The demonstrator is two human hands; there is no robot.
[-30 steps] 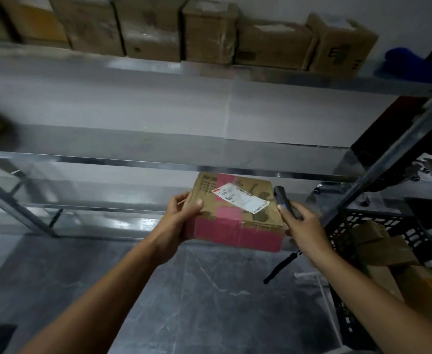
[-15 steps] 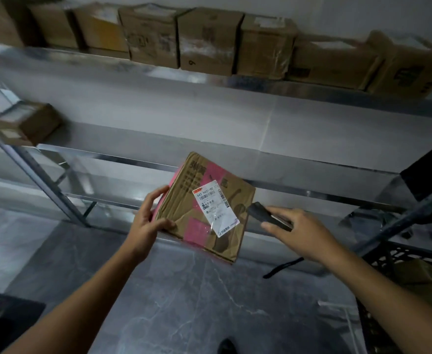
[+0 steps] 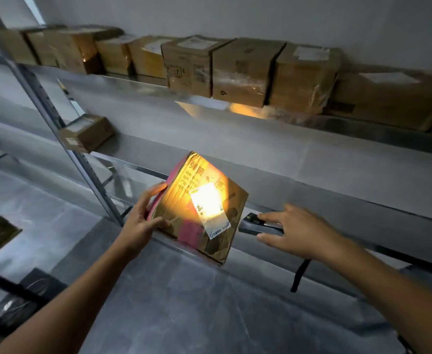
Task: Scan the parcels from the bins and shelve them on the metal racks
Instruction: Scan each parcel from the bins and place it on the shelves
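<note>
Two bare forearms reach in from the bottom edge over a grey, veined floor (image 3: 184, 307). The left hand (image 3: 143, 222) grasps one cardboard parcel (image 3: 181, 200) by its left side, thumb across the front face and fingers curled round the pink-taped edge. The parcel is held in the air in front of the rack, tilted with one corner pointing down. It carries one white shipping label (image 3: 211, 209), most of it washed out by a bright yellow patch of light.

Just beside the parcel's right edge, the right hand (image 3: 302, 231) is closed around one black handheld scanner (image 3: 253, 224), with a finger lying along its top and the thumb beneath. The scanner's nose points at the parcel. One dark wrist strap (image 3: 299, 275) hangs below that hand.

Behind stands the metal rack, with a slanting perforated upright (image 3: 64, 129) on the left. On its middle shelf (image 3: 299, 162) a single small box (image 3: 87, 132) sits at the far left, against the upright. The upper shelf (image 3: 133, 81) holds one row of brown cartons (image 3: 245, 70) packed side by side, at least nine of them. The outer ones are too blurred for a sure count. A yellow glow lies on the shelf under the middle cartons.
</note>
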